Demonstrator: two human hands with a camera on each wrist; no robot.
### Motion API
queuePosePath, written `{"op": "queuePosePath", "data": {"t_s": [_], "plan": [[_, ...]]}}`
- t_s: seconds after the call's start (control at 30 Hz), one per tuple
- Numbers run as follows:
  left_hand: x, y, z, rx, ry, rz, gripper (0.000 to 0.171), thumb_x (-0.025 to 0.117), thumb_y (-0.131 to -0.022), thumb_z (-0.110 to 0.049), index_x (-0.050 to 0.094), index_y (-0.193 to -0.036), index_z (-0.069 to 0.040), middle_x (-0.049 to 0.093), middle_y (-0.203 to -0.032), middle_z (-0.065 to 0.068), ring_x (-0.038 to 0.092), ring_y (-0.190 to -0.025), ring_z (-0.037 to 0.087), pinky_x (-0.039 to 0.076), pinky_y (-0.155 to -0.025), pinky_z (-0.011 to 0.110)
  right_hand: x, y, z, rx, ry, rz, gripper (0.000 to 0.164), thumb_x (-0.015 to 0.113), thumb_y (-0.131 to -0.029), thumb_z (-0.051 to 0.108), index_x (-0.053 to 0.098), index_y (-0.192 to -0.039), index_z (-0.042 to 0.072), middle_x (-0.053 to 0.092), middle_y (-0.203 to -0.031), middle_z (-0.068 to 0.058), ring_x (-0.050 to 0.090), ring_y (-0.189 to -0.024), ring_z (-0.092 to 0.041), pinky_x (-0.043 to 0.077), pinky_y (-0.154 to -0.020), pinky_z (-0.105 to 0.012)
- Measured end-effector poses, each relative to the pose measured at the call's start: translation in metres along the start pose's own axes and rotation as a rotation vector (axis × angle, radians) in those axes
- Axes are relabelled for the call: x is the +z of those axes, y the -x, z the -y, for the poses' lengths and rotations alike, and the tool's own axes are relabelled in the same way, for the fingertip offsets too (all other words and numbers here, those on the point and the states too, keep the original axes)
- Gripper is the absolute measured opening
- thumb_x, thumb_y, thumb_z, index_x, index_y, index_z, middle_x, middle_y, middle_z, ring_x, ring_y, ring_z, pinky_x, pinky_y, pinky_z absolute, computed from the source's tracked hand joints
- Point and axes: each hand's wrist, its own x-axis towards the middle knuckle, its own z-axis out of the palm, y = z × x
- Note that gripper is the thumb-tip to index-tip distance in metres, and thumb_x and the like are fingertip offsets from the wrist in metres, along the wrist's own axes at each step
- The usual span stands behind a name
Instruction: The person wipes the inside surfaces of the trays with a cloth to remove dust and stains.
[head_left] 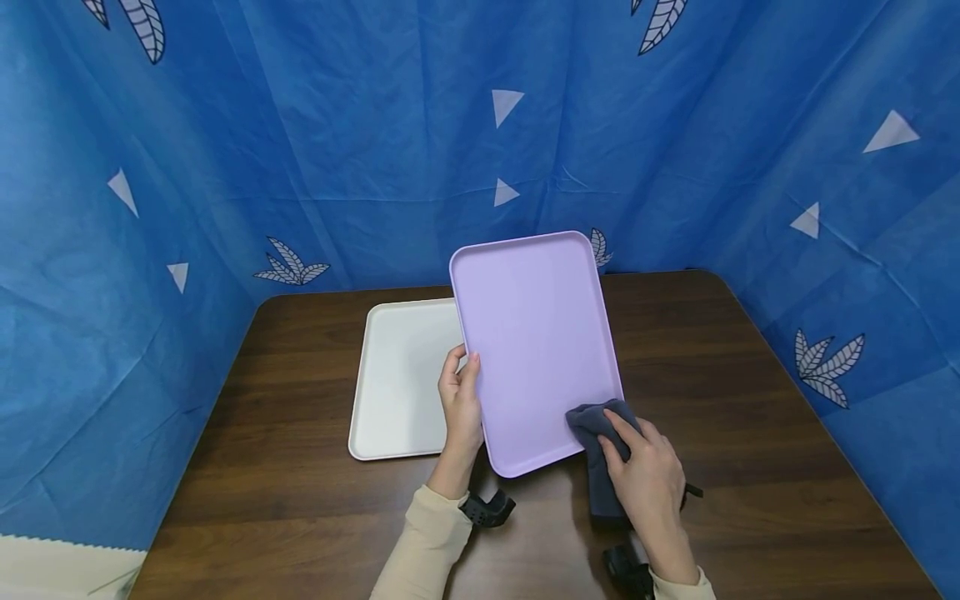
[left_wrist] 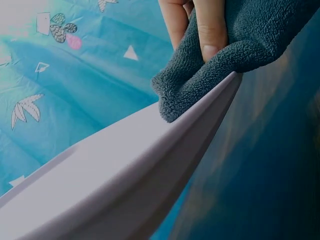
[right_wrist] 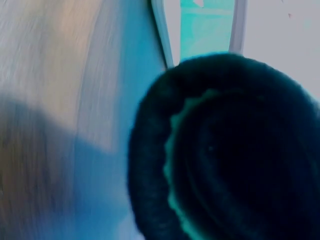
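Note:
A lilac rectangular tray (head_left: 536,333) with a low rim is raised and tilted above the table. My left hand (head_left: 461,400) grips its left long edge, the thumb on the inner face. At the tray's lower right corner, my right hand (head_left: 645,471) holds a dark grey cloth (head_left: 606,475) against the rim, part of the cloth hanging down. In the left wrist view the fluffy cloth (left_wrist: 240,45) folds over the tray's edge, with the right hand's fingers (left_wrist: 210,25) pressing it. The cloth (right_wrist: 150,150) fills much of the right wrist view, hiding the right fingers there.
A white tray (head_left: 401,392) lies flat on the brown wooden table (head_left: 285,492), partly behind the lilac tray and left hand. Blue patterned curtains (head_left: 360,125) hang behind the table and along both sides. Dark straps sit on both wrists.

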Motion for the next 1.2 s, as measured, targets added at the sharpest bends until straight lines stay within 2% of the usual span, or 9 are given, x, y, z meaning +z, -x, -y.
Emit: {"op": "queuePosePath", "data": {"t_s": [0.33,0.57,0.7,0.9,1.07,1.2], "plan": [[0.002,-0.001,0.002,-0.015,0.011,-0.021,0.027,0.05,-0.102,-0.02,0.055,-0.116,0.001,0.072,-0.084,-0.007,0.068,-0.073,0.008,0.055,-0.062,0.023,-0.008,-0.007,-0.017,0.052,0.027,-0.103,0.039,0.083,-0.074,0.01,0.074,-0.112,0.013,0.067,-0.1,-0.024,0.061,-0.077,-0.042,0.05,-0.062,-0.054],[0.001,-0.004,0.005,-0.045,-0.004,-0.071,0.021,0.049,-0.102,-0.019,0.056,-0.113,-0.003,0.07,-0.081,-0.007,0.067,-0.07,0.008,0.054,-0.06,0.023,-0.026,-0.018,-0.033,0.129,0.026,-0.193,0.037,0.08,-0.078,0.009,0.073,-0.115,0.009,0.066,-0.103,-0.028,0.062,-0.083,-0.046,0.048,-0.065,-0.058],[0.0,-0.005,0.009,-0.065,-0.02,-0.092,0.022,0.049,-0.102,-0.02,0.056,-0.113,-0.001,0.069,-0.08,-0.006,0.066,-0.069,0.008,0.053,-0.06,0.022,-0.038,-0.023,-0.041,0.198,-0.017,-0.232,0.038,0.079,-0.08,0.01,0.072,-0.117,0.008,0.065,-0.105,-0.028,0.062,-0.088,-0.046,0.047,-0.068,-0.059],[-0.003,-0.01,0.022,-0.106,-0.042,-0.112,0.024,0.049,-0.102,-0.019,0.056,-0.113,0.001,0.068,-0.08,-0.005,0.066,-0.069,0.008,0.052,-0.06,0.022,-0.046,-0.028,-0.044,0.266,-0.067,-0.246,0.039,0.078,-0.082,0.012,0.07,-0.12,0.01,0.064,-0.107,-0.028,0.061,-0.09,-0.048,0.045,-0.073,-0.062],[-0.002,-0.019,0.036,-0.17,-0.044,-0.12,0.024,0.049,-0.103,-0.018,0.056,-0.114,0.002,0.067,-0.081,-0.004,0.065,-0.069,0.009,0.052,-0.061,0.022,-0.045,-0.03,-0.044,0.281,-0.082,-0.239,0.039,0.078,-0.082,0.012,0.071,-0.12,0.01,0.065,-0.109,-0.028,0.061,-0.094,-0.048,0.044,-0.074,-0.063],[0.001,-0.028,0.046,-0.214,-0.079,-0.117,0.026,0.049,-0.102,-0.016,0.055,-0.113,0.006,0.064,-0.08,-0.003,0.062,-0.067,0.009,0.05,-0.06,0.023,-0.044,-0.029,-0.043,0.28,-0.092,-0.227,0.039,0.079,-0.082,0.012,0.071,-0.12,0.01,0.065,-0.109,-0.028,0.061,-0.096,-0.048,0.045,-0.076,-0.063]]}}
